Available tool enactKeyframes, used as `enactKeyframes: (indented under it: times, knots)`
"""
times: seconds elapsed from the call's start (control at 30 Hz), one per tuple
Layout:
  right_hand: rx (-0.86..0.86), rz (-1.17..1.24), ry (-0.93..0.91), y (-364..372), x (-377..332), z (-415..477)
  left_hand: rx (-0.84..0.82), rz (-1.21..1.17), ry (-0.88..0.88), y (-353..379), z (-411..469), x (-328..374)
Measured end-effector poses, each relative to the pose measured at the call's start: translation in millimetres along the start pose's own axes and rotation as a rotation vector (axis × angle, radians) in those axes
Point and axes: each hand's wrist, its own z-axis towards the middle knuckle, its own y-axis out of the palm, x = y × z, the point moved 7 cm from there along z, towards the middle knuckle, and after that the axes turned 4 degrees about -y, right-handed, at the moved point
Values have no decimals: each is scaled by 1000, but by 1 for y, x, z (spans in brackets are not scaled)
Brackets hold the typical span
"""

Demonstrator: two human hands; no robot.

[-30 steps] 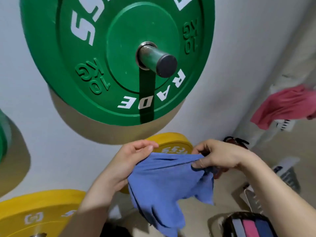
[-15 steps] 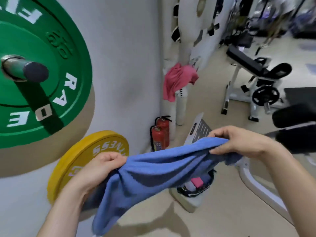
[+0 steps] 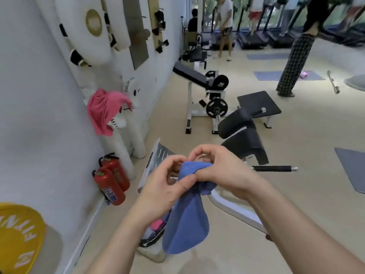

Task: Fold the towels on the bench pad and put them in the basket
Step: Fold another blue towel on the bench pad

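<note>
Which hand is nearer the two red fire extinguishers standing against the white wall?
Left. The left hand pinches the blue cloth towel on the side toward the red fire extinguishers; the right hand grips it on the far side, farther from them.

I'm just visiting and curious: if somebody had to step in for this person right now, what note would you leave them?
Left hand: pinches the top of the blue towel.
Right hand: grips the same top edge, right beside the left.
Things: the towel hangs down from both hands in mid-air, apparently doubled over. The basket sits on the floor just below, partly hidden, and something pink shows inside. A pink towel hangs unfolded on the white figure by the wall.
Done: probably the first fold of the blue towel.
Left: finish folding it and lay it in the basket, then check for more towels.
</note>
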Motion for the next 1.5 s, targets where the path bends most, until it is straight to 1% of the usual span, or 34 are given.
enactKeyframes:
  times: [0.07, 0.13, 0.23, 0.3, 0.4, 0.6, 0.67, 0.73, 0.77, 0.87, 0.9, 0.97, 1.03, 1.1, 1.17, 1.2, 1.23, 1.3, 1.33, 1.37, 1.4, 1.5]
  knots:
    - [90, 32, 6, -51, 10, -10, 33, -97, -25, 44, 33, 9]
    - [127, 33, 14, -102, 21, -22, 51, -240, -66, 79, 59, 14]
    - [133, -65, 51, -169, 46, -37, 21, -332, -61, 125, 95, 27]
    - [207, -137, 116, -214, 68, -45, -12, -368, -64, 151, 122, 30]
    - [324, -171, 219, -282, 98, -52, -19, -330, -70, 183, 165, 25]
    - [455, -346, 320, -405, 138, -36, 134, -368, -142, 225, 254, -4]
    - [476, -424, 320, -439, 151, -13, 187, -296, -152, 235, 292, -11]
    - [459, -490, 331, -466, 160, 14, 228, -216, -173, 246, 325, -16]
    - [466, -487, 324, -480, 164, 26, 235, -185, -175, 252, 341, -16]
    - [539, -380, 270, -519, 169, 60, 272, -86, -166, 263, 384, -10]
    - [560, -391, 236, -531, 168, 69, 300, -60, -167, 263, 397, -10]
    - [549, -432, 148, -552, 166, 86, 352, 7, -167, 264, 419, -11]
    - [440, -440, 117, -570, 173, 102, 407, 64, -180, 271, 437, -16]
    - [311, -523, 124, -591, 185, 116, 491, 125, -188, 281, 451, -19]
    - [285, -601, 83, -619, 200, 130, 613, 199, -206, 294, 459, -18]
    - [302, -578, 55, -634, 208, 137, 673, 214, -215, 302, 461, -16]
    - [317, -488, 40, -652, 220, 144, 725, 212, -220, 315, 464, -16]
    - [318, -190, 74, -674, 248, 156, 779, 164, -245, 337, 469, -20]
    - [309, -86, 105, -685, 261, 161, 802, 115, -270, 350, 473, -22]
    - [309, -45, 126, -696, 275, 165, 817, 64, -296, 363, 480, -23]
    - [308, -72, 130, -705, 285, 167, 828, 12, -318, 374, 486, -23]
    - [280, -278, 44, -726, 290, 180, 888, -77, -332, 393, 503, -19]
